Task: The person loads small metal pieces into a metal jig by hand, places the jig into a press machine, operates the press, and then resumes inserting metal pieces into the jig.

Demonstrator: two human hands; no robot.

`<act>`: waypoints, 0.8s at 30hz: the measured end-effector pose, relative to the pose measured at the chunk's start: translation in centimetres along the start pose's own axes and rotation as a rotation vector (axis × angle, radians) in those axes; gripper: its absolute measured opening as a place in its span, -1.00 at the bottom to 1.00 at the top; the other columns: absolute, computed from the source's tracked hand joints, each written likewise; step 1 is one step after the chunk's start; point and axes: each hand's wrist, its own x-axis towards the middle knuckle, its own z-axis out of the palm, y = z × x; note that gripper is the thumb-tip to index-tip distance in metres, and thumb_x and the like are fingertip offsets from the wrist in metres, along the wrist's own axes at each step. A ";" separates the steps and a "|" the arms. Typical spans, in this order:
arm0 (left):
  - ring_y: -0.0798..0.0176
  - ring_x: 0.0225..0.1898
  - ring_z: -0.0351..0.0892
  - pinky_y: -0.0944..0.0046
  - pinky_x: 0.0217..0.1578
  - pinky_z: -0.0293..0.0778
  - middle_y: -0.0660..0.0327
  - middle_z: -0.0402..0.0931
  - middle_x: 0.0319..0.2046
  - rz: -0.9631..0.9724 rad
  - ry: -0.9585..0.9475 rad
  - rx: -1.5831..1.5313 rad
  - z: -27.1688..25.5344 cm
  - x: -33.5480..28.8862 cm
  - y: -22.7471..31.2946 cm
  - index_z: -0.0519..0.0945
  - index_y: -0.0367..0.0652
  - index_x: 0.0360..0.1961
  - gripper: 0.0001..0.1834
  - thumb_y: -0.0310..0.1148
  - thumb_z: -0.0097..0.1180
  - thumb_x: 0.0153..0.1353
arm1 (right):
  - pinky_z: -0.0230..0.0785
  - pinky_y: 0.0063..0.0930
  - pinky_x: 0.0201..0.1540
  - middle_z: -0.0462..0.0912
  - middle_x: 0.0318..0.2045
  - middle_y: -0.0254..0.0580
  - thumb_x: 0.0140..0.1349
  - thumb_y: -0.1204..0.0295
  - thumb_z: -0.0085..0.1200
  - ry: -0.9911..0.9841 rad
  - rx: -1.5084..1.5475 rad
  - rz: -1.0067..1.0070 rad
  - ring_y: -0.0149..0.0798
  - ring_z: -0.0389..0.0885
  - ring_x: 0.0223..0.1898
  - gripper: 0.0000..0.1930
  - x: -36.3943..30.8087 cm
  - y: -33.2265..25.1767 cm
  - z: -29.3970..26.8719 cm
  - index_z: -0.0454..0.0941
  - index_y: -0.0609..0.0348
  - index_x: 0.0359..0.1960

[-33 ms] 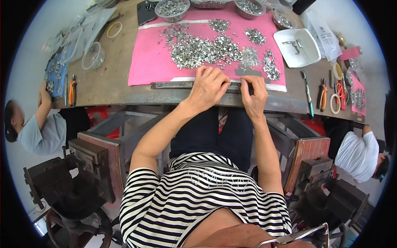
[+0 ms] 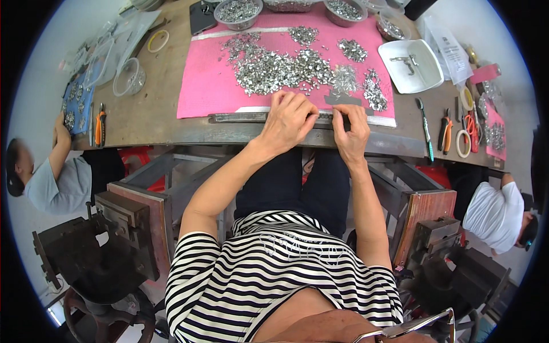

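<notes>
Metal strip (image 2: 237, 118) | runs under left hand (image 2: 287, 121) and right hand (image 2: 352, 130) (fingers curled) | grip: cannot tell

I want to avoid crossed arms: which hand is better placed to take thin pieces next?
Probably the right hand: the thin pieces lie almost straight ahead of it; the left hand is farther.

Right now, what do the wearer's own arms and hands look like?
Left hand and right hand: five-fingered, ungloved, no watch or bracelet visible. Forearms uncovered; short black-and-white striped fabric sleeves end near the elbows.
</notes>
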 end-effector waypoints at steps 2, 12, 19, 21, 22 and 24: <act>0.14 -0.20 0.48 0.02 0.03 0.25 0.25 0.49 -0.35 -0.012 -0.011 0.008 0.2 0.1 0.1 0.59 -0.11 -0.31 -0.89 -0.42 0.29 0.15 | 0.33 -0.27 -0.13 0.65 -0.34 -0.22 0.14 0.63 0.26 0.004 0.005 0.002 -0.12 0.59 -0.23 -0.86 0.0 0.0 0.0 0.63 0.16 -0.26; 0.16 -0.15 0.53 0.01 0.10 0.22 0.28 0.53 -0.33 -0.208 -0.099 -0.032 -0.3 0.6 0.8 0.60 -0.09 -0.24 -0.84 -0.40 0.29 0.16 | 0.33 -0.25 -0.15 0.62 -0.37 -0.21 0.16 0.62 0.25 0.004 -0.003 0.039 -0.10 0.58 -0.25 -0.86 -0.2 0.1 0.1 0.62 0.16 -0.25; -0.19 0.45 0.16 -0.47 0.38 -0.14 0.22 0.38 0.39 -0.209 -0.252 0.163 -2.5 1.6 -2.1 0.50 -0.01 0.33 -0.55 -0.16 -0.04 0.50 | 0.33 -0.26 -0.15 0.63 -0.35 -0.23 0.16 0.63 0.23 -0.012 -0.005 0.021 -0.11 0.58 -0.24 -0.85 -0.1 0.0 0.1 0.63 0.16 -0.25; -0.34 0.54 -0.09 -0.68 0.36 -0.34 0.33 0.23 0.49 -0.192 -0.451 0.242 -2.6 1.2 -2.5 0.41 0.04 0.42 -0.50 -0.07 -0.20 0.57 | 0.32 -0.27 -0.14 0.64 -0.33 -0.23 0.15 0.63 0.23 -0.028 -0.001 0.003 -0.12 0.58 -0.22 -0.84 0.1 0.2 -0.1 0.63 0.15 -0.24; -0.33 0.54 -0.10 -0.67 0.36 -0.33 0.35 0.23 0.50 -0.171 -0.457 0.238 -2.9 0.7 -2.6 0.42 0.04 0.41 -0.50 -0.07 -0.21 0.57 | 0.32 -0.27 -0.13 0.64 -0.31 -0.23 0.14 0.63 0.22 -0.046 0.002 -0.009 -0.12 0.58 -0.21 -0.83 0.3 0.4 -0.3 0.64 0.15 -0.24; -0.38 0.52 -0.05 -0.77 0.29 -0.29 0.35 0.37 0.42 -0.110 -0.417 0.190 -3.6 -0.5 -2.7 0.54 -0.03 0.31 -0.54 -0.12 -0.08 0.51 | 0.32 -0.26 -0.12 0.64 -0.29 -0.24 0.13 0.63 0.22 -0.077 -0.059 -0.064 -0.13 0.57 -0.20 -0.83 1.0 0.8 -0.9 0.64 0.15 -0.23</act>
